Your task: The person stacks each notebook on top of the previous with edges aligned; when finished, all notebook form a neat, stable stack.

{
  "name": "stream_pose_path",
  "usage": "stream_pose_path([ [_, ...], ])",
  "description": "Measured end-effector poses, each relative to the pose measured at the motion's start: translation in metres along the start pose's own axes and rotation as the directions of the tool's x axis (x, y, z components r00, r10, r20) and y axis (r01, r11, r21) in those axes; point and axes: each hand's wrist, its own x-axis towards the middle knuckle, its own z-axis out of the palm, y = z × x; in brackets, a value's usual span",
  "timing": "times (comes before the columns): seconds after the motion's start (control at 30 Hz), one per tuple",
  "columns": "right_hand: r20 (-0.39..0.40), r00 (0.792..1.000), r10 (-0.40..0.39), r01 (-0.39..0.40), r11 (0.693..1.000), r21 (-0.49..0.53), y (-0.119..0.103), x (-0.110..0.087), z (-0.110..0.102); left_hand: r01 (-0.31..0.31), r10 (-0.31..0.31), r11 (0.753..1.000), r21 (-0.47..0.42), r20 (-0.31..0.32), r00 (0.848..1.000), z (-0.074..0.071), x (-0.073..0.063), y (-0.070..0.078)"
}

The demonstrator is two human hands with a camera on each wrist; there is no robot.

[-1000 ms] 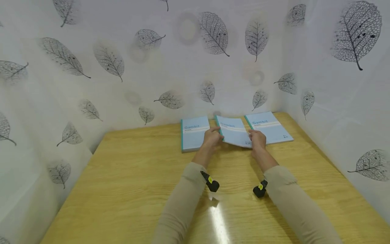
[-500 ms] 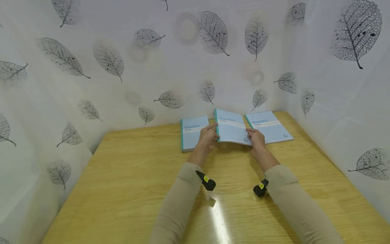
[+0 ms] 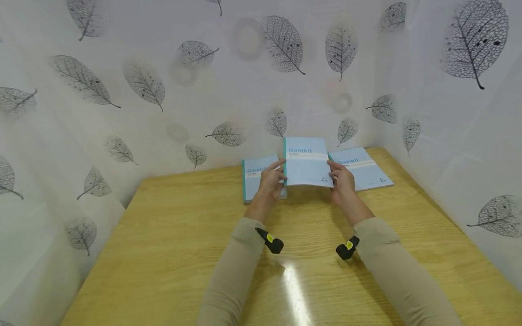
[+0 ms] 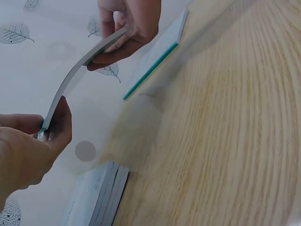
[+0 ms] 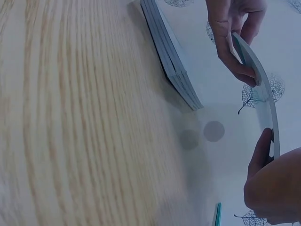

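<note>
Between my two hands a light-blue notebook [image 3: 306, 160] marked "Gambit" is held up off the table, bowed slightly along its width. My left hand [image 3: 270, 181] pinches its green spine side. The right hand [image 3: 342, 181] grips the opposite edge, thumb on one face and fingers on the other, as the left wrist view shows. Below and to the left lies a stack of several like notebooks [image 3: 253, 185], partly covered by my left hand. On the right another notebook [image 3: 371, 174] lies on the table, its left part behind my right hand.
The wooden table [image 3: 175, 244] runs back to a pale curtain [image 3: 228, 99] printed with leaves, which also hangs along both sides. A small black device with a yellow mark is strapped at each wrist, the left one [image 3: 272, 242] and the right one [image 3: 346, 248].
Both hands have raised the notebook from the tabletop and tilted it up toward me. It has shifted slightly left, and my left hand now overlaps the stack more.
</note>
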Motion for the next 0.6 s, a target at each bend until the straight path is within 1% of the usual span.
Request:
stream_pose_path([
  [0.17, 0.034, 0.999, -0.006, 0.005, 1.0, 0.022, -0.001, -0.002, 0.008, -0.017, 0.017, 1.0, -0.018, 0.02, 1.0, -0.006, -0.001, 0.01],
  [0.3, 0.073, 0.997, -0.015, 0.013, 1.0, 0.025, 0.002, -0.001, 0.018, -0.016, 0.018, 0.997, -0.076, 0.017, 1.0, -0.015, -0.002, 0.016],
  [0.43, 0.108, 0.994, -0.028, 0.028, 1.0, 0.006, 0.01, 0.002, 0.027, -0.018, 0.017, 0.995, -0.095, -0.01, 1.0, -0.027, -0.003, 0.021],
  [0.6, 0.117, 0.993, -0.018, 0.021, 0.999, -0.024, 0.023, 0.005, 0.04, -0.025, 0.022, 0.998, -0.059, -0.048, 0.999, -0.045, -0.005, 0.025],
])
